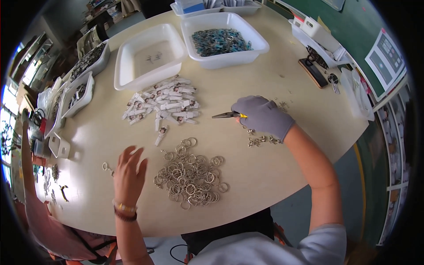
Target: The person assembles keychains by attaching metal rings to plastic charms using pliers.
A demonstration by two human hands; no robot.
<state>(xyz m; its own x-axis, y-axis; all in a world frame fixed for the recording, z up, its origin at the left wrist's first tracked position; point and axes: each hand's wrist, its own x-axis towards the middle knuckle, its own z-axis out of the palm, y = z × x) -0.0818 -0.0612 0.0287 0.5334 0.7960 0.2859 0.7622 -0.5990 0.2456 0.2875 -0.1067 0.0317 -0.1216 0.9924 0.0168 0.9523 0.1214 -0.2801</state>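
Note:
My right hand [266, 115], in a grey glove, is closed around needle-nose pliers [225, 115] with yellow on the handle; their dark jaws point left. Small metal fittings [260, 140] lie beneath and beside this hand. My left hand [128, 173] is bare, with bracelets at the wrist and fingers apart, over the table to the left. A key ring with a short chain [106, 166] lies beside it, partly hidden by the hand. Between my hands is a heap of metal key rings [187, 176]. White printed strips [165, 104] are piled beyond, one [161, 135] lying apart nearer me.
At the back stand a nearly bare white tub [126, 66] and another tub [247, 59] of blue-green pieces. Filled trays [81, 99] line the left, near another person's arm [28, 163]. A phone [312, 73] and keys [334, 81] lie at the right.

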